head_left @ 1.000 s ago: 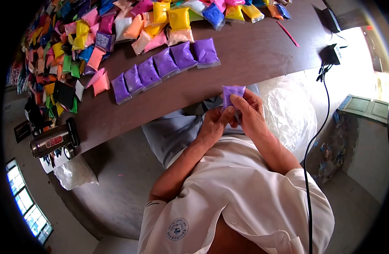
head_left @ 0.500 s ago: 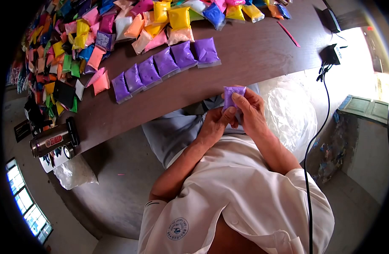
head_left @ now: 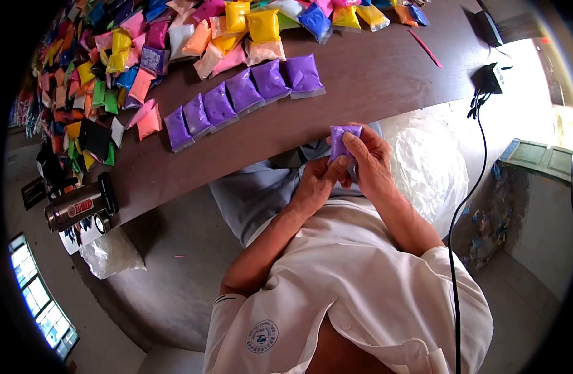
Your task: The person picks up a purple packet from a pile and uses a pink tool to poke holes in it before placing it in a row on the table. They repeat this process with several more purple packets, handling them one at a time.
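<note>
A small purple packet (head_left: 339, 142) is held in front of my lap, just off the table's near edge. My right hand (head_left: 372, 161) grips it from the right, the thumb pressed on its face. From below, my left hand (head_left: 320, 181) pinches its lower end, thumb up near the other thumb. The left fingertips are partly hidden behind the packet. Beyond my hands, several similar purple packets (head_left: 244, 90) lie in a slanting row on the dark brown table (head_left: 361, 75).
A heap of many-coloured packets (head_left: 136, 56) covers the table's far left. A thermos (head_left: 80, 206) lies at the left edge. At the right, a pink stick (head_left: 425, 48) lies near a black box with a cable (head_left: 488, 80). Clear plastic bags (head_left: 427, 168) sit beside my right arm.
Almost nothing differs. The packet and my right thumb have shifted very slightly; both hands keep hold of it.
</note>
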`<state>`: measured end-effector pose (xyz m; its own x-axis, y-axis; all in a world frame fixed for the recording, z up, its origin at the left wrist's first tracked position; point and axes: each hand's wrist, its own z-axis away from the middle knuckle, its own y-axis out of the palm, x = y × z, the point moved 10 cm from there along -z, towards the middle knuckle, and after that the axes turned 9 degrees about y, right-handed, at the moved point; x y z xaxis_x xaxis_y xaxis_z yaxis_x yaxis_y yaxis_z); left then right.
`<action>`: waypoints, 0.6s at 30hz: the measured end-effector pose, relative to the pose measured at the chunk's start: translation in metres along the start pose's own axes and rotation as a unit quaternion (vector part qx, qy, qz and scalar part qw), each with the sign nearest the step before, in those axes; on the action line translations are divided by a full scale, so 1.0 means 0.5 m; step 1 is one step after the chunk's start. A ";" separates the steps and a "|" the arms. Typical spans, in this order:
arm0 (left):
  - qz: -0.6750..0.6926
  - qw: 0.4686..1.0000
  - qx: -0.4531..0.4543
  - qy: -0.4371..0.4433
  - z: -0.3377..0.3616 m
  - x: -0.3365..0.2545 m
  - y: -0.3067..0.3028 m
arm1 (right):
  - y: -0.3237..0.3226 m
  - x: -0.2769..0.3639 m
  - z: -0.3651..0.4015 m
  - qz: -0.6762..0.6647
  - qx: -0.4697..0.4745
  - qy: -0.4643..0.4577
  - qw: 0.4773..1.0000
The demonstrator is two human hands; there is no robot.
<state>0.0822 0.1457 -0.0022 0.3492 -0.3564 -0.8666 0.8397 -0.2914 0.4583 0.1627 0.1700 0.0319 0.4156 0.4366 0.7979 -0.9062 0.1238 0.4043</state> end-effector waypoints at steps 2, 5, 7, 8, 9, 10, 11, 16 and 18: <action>-0.006 1.000 -0.005 -0.005 0.000 0.004 -0.003 | -0.004 -0.004 -0.004 0.010 -0.002 0.003 1.000; 0.004 1.000 -0.003 0.000 0.002 0.007 -0.002 | -0.005 -0.005 -0.003 0.016 0.001 0.012 1.000; -0.006 1.000 0.004 -0.011 0.002 0.007 0.000 | 0.000 -0.003 -0.002 0.013 0.009 0.017 1.000; -0.006 1.000 0.003 -0.011 0.002 0.007 -0.002 | 0.005 0.000 -0.002 0.011 0.015 0.013 1.000; -0.007 1.000 0.000 -0.006 0.002 0.004 -0.004 | 0.010 0.003 -0.002 0.010 0.022 0.009 1.000; -0.007 1.000 -0.003 0.000 0.002 0.002 -0.007 | 0.010 0.005 -0.002 0.010 0.023 0.009 1.000; -0.007 1.000 -0.003 0.000 0.002 0.003 -0.008 | 0.014 0.002 -0.001 0.010 0.032 0.022 0.999; -0.038 0.998 0.022 -0.037 0.008 0.017 -0.002 | 0.013 -0.018 -0.004 0.027 0.045 0.054 0.997; -0.034 0.999 0.027 -0.030 0.011 0.019 -0.002 | 0.013 -0.004 -0.001 0.029 0.024 0.032 0.999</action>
<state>0.0826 0.1377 -0.0098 0.2649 -0.3852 -0.8840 0.8362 -0.3647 0.4095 0.1558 0.1703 0.0328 0.3549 0.4983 0.7910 -0.9233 0.0538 0.3804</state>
